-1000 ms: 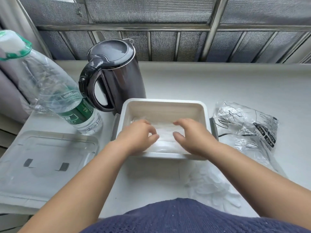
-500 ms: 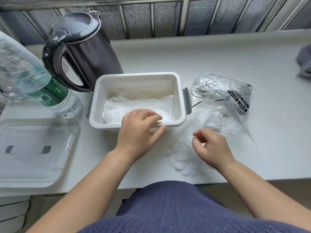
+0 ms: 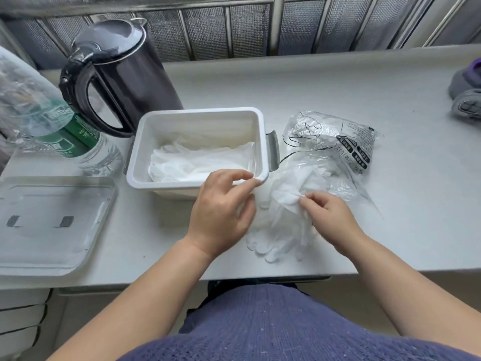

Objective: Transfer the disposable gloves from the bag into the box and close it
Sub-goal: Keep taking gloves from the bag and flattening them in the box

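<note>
The fingers (image 3: 309, 197) of the right hand (image 3: 333, 220) are curled together, thumb against forefinger, pinching the crumpled top of the loose gloves (image 3: 283, 230). These lie heaped on the bench (image 3: 338, 82), glove tips toward 6 o'clock. The left hand (image 3: 221, 212) hovers at 9 o'clock of that heap, its fingers (image 3: 244, 175) bent over the near right corner of the white box (image 3: 139, 152); I cannot tell whether they pinch anything. The box stands open, with folded gloves (image 3: 197, 162) flat on its floor. At 3 o'clock of the box, just beside its grey latch, lies the clear printed bag (image 3: 338, 136), its mouth toward the heap. At 8 o'clock of the box the clear lid (image 3: 52, 222) lies flat. A dark kettle (image 3: 125, 74) stands at 11 o'clock and a water bottle (image 3: 52, 118) at 9 o'clock.
</note>
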Available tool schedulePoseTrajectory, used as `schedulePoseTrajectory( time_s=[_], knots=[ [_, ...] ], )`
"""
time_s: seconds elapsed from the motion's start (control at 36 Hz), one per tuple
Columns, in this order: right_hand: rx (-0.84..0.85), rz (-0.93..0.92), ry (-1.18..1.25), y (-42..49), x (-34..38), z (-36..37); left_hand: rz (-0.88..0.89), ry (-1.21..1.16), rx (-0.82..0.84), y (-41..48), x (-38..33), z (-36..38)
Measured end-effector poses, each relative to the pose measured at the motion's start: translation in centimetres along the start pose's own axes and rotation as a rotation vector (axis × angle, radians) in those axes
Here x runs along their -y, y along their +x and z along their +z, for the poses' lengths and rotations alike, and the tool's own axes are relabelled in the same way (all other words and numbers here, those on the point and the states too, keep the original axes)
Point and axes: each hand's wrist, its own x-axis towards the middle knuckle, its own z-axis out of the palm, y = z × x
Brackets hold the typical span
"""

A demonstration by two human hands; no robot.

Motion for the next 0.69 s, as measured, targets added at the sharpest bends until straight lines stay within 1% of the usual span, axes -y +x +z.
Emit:
schedulePoseTrajectory(
  time_s=[0.06,0.08,0.17,0.22,0.28,0.33,0.39,0.42,0.44,0.53,0.61,0.69],
  knots=[
    [-0.026,-0.007,0.105,-0.1,1.2,-0.4,-0.044,-0.093,0.073,0.1,-0.7,0.0],
    [-0.017,-0.022,0.145,-0.2,1.8,-0.6,-0.108,-0.179,0.138,0.3,-1.2,-0.1],
    [0.014,-0.081,0.190,-0.4,3.5,-1.1,-0.428,-0.470,0.331,0.9,-2.4,-0.3],
    [-0.007,-0.120,0.174,-0.6,4.3,-1.5,-0.563,-0.562,0.376,1.3,-2.8,-0.2],
    [-0.049,-0.172,0.090,-0.6,4.7,-1.8,-0.599,-0.601,0.398,1.8,-3.1,-0.2],
    [-0.065,-0.212,-0.096,-0.6,4.9,-2.3,-0.602,-0.609,0.427,2.3,-3.4,-0.3],
    [-0.035,-0.218,-0.239,-0.8,5.2,-2.5,-0.592,-0.589,0.454,2.6,-3.6,-0.3],
    [-0.014,-0.217,-0.242,-0.9,5.5,-2.6,-0.584,-0.583,0.458,2.6,-3.7,-0.3],
    [0.002,-0.213,-0.201,-0.9,5.7,-2.5,-0.582,-0.580,0.458,2.6,-3.7,-0.3],
    [0.014,-0.205,0.057,-0.9,6.8,-2.6,-0.594,-0.592,0.432,2.6,-3.7,-0.5],
    [0.058,-0.177,0.248,-0.5,7.9,-2.9,-0.636,-0.731,0.416,3.1,-3.7,-0.9],
    [0.140,-0.181,0.325,-0.2,8.9,-2.9,-0.630,-0.810,0.410,3.8,-3.5,-1.4]
  ],
)
